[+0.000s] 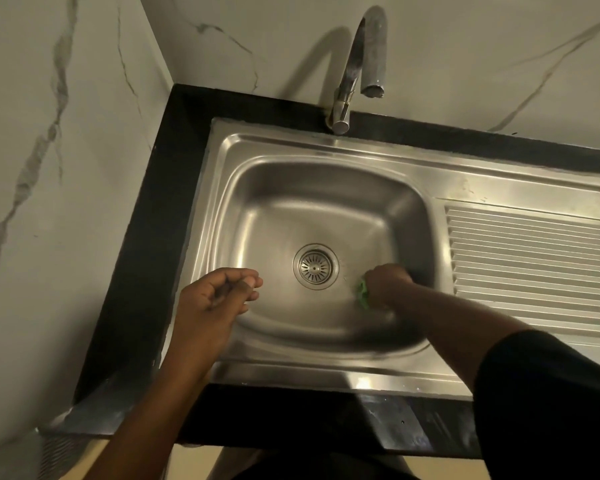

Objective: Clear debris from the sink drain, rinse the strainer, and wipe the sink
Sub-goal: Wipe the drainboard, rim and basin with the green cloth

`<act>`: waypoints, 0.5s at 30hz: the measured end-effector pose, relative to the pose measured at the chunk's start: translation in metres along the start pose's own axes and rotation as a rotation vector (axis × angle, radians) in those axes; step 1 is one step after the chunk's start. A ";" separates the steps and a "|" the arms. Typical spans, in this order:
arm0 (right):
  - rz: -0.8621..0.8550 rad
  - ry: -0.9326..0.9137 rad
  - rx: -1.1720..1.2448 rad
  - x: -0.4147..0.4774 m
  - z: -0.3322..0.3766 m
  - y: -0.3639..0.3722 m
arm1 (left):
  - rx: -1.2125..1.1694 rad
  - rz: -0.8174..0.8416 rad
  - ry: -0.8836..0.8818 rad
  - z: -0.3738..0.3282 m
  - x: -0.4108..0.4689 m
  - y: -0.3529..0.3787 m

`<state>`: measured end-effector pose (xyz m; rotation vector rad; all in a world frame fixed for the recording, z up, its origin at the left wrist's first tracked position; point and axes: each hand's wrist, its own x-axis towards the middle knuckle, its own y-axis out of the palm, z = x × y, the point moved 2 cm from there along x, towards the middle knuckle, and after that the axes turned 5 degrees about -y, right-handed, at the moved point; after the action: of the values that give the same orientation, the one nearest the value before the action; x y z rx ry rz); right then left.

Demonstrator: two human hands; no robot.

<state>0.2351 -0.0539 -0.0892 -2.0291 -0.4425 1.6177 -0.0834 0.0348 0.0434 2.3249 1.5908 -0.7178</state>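
Observation:
A stainless steel sink [278, 209] fills the middle of the head view, with a round slotted strainer [315, 267] seated in its drain. My right hand [387, 284] is closed around a green scrub pad [362, 293] and presses it on the basin floor just right of the strainer. My left hand [215, 296] hovers over the basin's left slope, fingers loosely curled with the tips pinched together; nothing shows between them. No debris is visible on the strainer.
A chrome gooseneck tap [355, 64] stands behind the basin, no water running. The ribbed drainboard [534, 258] lies to the right. A black counter [160, 220] frames the sink, with marble-look walls at the left and back.

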 end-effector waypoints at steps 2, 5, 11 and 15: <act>0.069 0.033 0.046 -0.005 0.007 0.004 | -0.007 0.003 0.009 -0.001 0.001 -0.003; 0.205 0.090 0.232 -0.009 0.021 0.020 | -0.022 0.009 0.018 0.000 0.003 -0.007; 0.317 0.116 0.593 -0.009 0.053 0.030 | -0.011 0.039 0.007 0.004 0.007 -0.001; 0.339 0.199 0.908 -0.015 0.063 0.023 | -0.014 0.047 0.014 0.005 0.009 0.001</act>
<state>0.1691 -0.0692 -0.1001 -1.5471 0.6416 1.3851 -0.0807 0.0395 0.0347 2.3543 1.5362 -0.6793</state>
